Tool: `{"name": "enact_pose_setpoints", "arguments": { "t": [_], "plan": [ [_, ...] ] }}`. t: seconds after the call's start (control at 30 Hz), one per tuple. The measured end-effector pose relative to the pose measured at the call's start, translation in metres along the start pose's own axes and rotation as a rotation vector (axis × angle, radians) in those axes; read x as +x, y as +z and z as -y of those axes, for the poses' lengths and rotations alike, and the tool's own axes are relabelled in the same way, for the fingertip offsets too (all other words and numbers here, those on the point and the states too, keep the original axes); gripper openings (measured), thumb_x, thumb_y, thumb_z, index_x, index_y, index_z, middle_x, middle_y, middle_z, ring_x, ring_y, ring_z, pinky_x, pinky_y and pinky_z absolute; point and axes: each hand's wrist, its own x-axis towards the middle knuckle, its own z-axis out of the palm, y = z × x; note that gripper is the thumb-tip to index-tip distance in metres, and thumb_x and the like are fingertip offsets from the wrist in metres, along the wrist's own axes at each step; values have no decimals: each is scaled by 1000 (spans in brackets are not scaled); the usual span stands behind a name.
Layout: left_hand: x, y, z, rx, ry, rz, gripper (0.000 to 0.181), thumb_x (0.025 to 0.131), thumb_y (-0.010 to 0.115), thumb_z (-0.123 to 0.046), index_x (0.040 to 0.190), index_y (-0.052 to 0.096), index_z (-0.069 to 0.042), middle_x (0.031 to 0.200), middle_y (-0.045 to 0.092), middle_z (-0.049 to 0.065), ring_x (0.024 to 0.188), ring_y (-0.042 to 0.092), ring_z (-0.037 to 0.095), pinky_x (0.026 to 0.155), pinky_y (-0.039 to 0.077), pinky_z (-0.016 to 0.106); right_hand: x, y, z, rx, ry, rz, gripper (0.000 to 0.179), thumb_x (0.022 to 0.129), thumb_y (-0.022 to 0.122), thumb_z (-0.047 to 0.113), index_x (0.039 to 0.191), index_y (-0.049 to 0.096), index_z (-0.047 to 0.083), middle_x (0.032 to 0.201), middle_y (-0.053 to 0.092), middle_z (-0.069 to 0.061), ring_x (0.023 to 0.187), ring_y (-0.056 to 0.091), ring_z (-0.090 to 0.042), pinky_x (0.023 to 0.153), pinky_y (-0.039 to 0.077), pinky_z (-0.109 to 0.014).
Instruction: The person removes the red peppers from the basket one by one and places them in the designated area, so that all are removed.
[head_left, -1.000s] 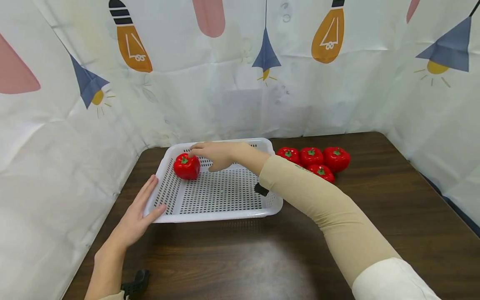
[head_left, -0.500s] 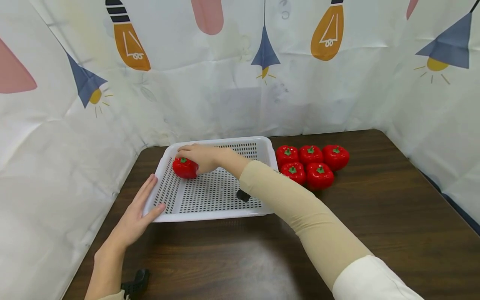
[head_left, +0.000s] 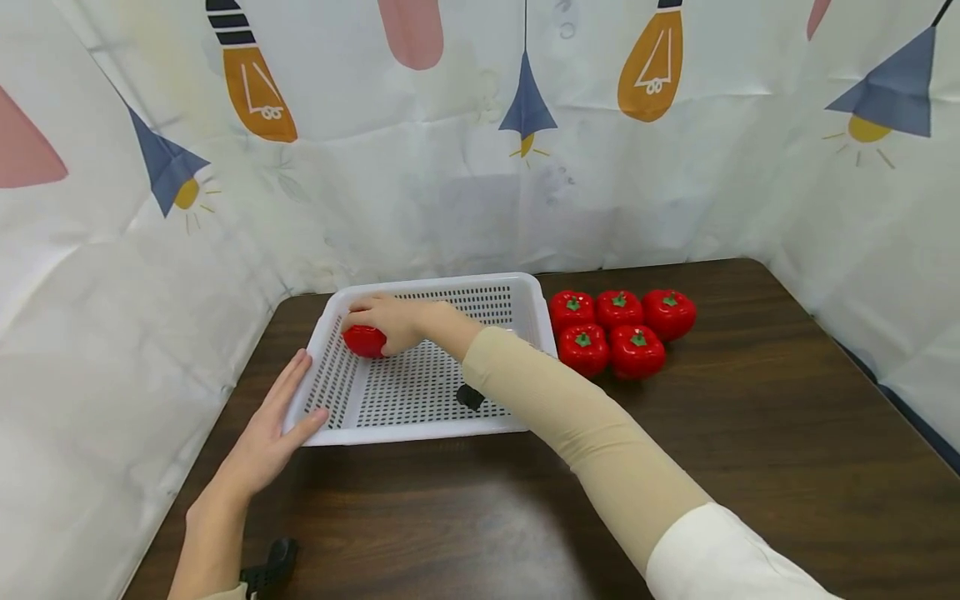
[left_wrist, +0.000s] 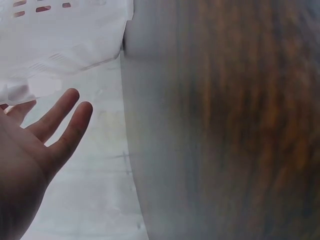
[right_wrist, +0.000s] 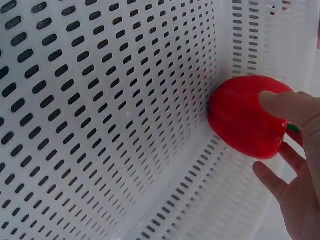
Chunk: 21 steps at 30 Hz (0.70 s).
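In the head view my right hand point(head_left: 393, 321) reaches into a white perforated basket point(head_left: 423, 433) and grips a red bell pepper point(head_left: 364, 342) near its left end. The right wrist view has the thumb point(right_wrist: 280, 106) on the side of the same bell pepper point(right_wrist: 245, 112), with other fingers around its stem end; part of the pepper is covered. My left hand point(head_left: 262, 437) rests at the basket's front left corner, thumb on the rim and straight fingers along the outside. In the left wrist view those fingers point(left_wrist: 59, 117) look spread and extended below the basket wall point(left_wrist: 75, 35).
Several more red bell peppers point(head_left: 636, 352) sit grouped on the brown table point(head_left: 750, 433), just right of the basket. A patterned white cloth point(head_left: 420, 192) hangs behind the table and along both sides.
My right hand has moved left and down over the bell pepper in the basket and now grips it. The left hand has stayed at the basket corner.
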Motion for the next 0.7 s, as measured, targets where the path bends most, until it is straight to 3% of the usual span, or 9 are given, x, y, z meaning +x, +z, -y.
{"name": "enact_pose_setpoints", "arguments": {
  "t": [0.07,0.2,0.3,0.47,0.7],
  "plan": [
    [-1,0,-1,-3,-4,1,79,99,64,-27,166,21,-21,172,9,-3,149,23,39,118,21,46,0,1,1,17,3,-15,66,94,73,20,152,43,31,159,32,2,145,25,-19,105,44,-28],
    [-2,0,-1,5,2,-1,79,99,65,-26,166,21,-21,171,9,-5,149,23,38,114,20,24,-1,2,1,35,9,-37,62,95,73,21,149,45,29,155,36,2,141,30,-20,102,46,-27],
    [-2,-1,-1,9,10,-7,80,99,65,-24,166,21,-21,171,9,-5,150,23,37,109,18,15,-2,1,0,31,2,-46,56,95,72,21,145,46,28,153,37,2,139,32,-20,100,45,-25],
    [-2,-1,-1,3,14,-10,80,99,66,-23,166,21,-20,171,9,-5,150,22,37,107,18,12,-2,1,-2,3,-12,-47,47,99,68,21,140,47,27,152,37,1,136,33,-23,101,44,-26],
    [-2,0,-1,5,11,-8,80,100,65,-24,166,21,-19,172,9,-2,151,20,37,111,17,15,-2,3,-4,29,-16,-54,50,98,70,20,143,49,27,151,41,0,135,38,-22,103,44,-28]
  ]
}}
